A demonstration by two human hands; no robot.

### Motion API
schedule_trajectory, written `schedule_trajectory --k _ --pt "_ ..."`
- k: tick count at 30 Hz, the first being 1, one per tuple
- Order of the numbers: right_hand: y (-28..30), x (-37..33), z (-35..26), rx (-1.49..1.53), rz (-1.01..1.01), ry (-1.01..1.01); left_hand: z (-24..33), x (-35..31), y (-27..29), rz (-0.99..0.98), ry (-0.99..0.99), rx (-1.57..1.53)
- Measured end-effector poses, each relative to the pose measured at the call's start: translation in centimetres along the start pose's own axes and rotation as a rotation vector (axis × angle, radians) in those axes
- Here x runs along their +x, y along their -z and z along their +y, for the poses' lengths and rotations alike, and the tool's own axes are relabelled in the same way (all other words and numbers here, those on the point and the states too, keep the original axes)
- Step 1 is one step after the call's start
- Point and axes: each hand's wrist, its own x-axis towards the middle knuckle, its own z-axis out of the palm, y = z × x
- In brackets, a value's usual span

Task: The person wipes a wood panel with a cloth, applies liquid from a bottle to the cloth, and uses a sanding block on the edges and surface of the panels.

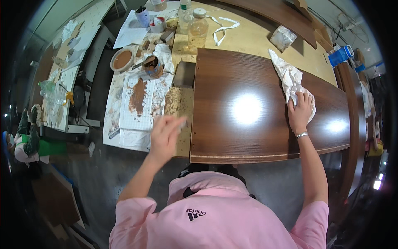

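A dark brown wood panel [232, 133] with a glossy top lies flat before me. My right hand [300, 112], a silver band on its wrist, presses on a crumpled white cloth [288, 74] near the panel's right part, fingers bent over it. Left of the panel, my left hand [165, 135] hovers over the table edge. Its fingers are smeared by motion, so whether they hold anything is unclear. Beyond it lies a white sheet [128, 112] with a brown paste smear [139, 95]. An open can of brown paste [153, 68] with a tool across its rim stands behind.
A round tub of brown paste [122, 60] sits at the left. Clear bottles [197, 31] and a white strap [222, 29] lie farther back. A plastic-wrapped block [283, 38] rests beyond the panel. A person in green [37, 147] is at the far left.
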Motion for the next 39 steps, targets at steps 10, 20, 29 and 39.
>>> schedule_trajectory --k 10,20,29,39 --pt "-0.8 -0.3 0.2 -0.036 0.050 0.053 -4.6 7.6 -3.9 0.126 -0.010 -0.045" --pt "-1.1 -0.5 0.7 -0.082 0.072 0.065 5.3 -10.1 3.0 -0.206 0.089 -0.157" --pt "-1.5 -0.2 0.6 -0.098 0.063 0.032 6.1 -10.9 2.1 -0.153 -0.026 -0.023" --pt "4.7 -4.7 -7.5 0.646 -0.004 0.122 9.7 -4.1 0.8 -0.023 0.460 -1.035"
